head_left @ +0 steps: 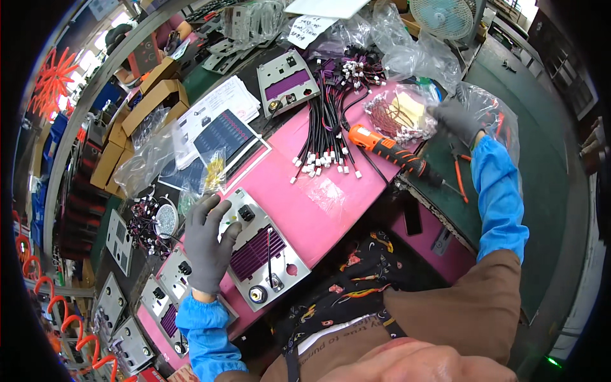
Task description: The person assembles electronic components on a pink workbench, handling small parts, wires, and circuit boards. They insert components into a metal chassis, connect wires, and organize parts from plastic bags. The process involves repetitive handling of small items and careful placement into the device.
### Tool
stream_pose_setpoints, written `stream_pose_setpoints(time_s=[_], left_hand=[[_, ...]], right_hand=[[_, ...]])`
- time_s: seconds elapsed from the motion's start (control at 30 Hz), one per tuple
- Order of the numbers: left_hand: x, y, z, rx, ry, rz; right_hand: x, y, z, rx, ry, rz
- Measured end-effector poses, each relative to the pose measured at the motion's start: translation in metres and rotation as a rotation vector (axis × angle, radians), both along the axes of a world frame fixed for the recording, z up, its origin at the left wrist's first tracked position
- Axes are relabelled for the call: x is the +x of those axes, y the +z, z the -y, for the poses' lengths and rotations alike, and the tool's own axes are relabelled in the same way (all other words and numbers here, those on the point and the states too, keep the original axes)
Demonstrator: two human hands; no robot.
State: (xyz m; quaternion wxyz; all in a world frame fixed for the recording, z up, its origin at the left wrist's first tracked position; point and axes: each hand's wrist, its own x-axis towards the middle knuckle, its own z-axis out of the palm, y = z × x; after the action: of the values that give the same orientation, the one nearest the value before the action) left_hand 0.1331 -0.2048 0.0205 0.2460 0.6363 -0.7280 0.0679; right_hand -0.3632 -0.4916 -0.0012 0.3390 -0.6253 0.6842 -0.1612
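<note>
My left hand [207,245], in a grey glove, is open with its fingers spread at the left edge of a silver metal panel [244,209]. The panel lies flat on the pink mat, with a purple slotted section, a black part, a short black cable and a round fitting on it. My right hand [457,121], also gloved, reaches out to the right edge of a clear plastic bag of thin red-brown wires [396,118] with white connectors. Its fingers run together in the picture, so their grip is unclear.
An orange-and-black electric screwdriver [388,151] lies near red-handled pliers [459,172]. Black cables [326,127] with white plugs spread over the pink mat [289,169]. Another panel [286,83] stands behind; printed sheets [219,111], cardboard boxes [156,105] and more panels [156,299] are at left.
</note>
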Motion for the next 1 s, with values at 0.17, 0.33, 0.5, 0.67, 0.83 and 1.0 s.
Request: stream_pose_setpoints(time_s=[0.17, 0.33, 0.5, 0.67, 0.83, 1.0], left_hand=[[-0.012, 0.009, 0.016, -0.042, -0.062, 0.038], [-0.037, 0.03, 0.047, -0.09, -0.148, 0.019], [-0.077, 0.052, 0.102, 0.106, -0.16, -0.609], [-0.094, 0.045, 0.142, 0.262, -0.453, -1.161], [-0.086, 0.021, 0.152, 0.294, -0.178, -0.814], [-0.047, -0.008, 0.162, 0.303, -0.005, -0.641]], right_hand=[[0.04, 0.044, -0.008, -0.514, 0.208, 0.188], [0.089, 0.103, -0.02, -0.757, 0.508, 0.147], [0.135, 0.151, -0.045, -0.635, 0.746, 0.257], [0.167, 0.168, -0.075, -0.462, 0.983, 0.383], [0.094, 0.117, -0.026, -0.361, 0.69, 0.263], [-0.029, 0.011, 0.053, -0.421, 0.346, -0.53]])
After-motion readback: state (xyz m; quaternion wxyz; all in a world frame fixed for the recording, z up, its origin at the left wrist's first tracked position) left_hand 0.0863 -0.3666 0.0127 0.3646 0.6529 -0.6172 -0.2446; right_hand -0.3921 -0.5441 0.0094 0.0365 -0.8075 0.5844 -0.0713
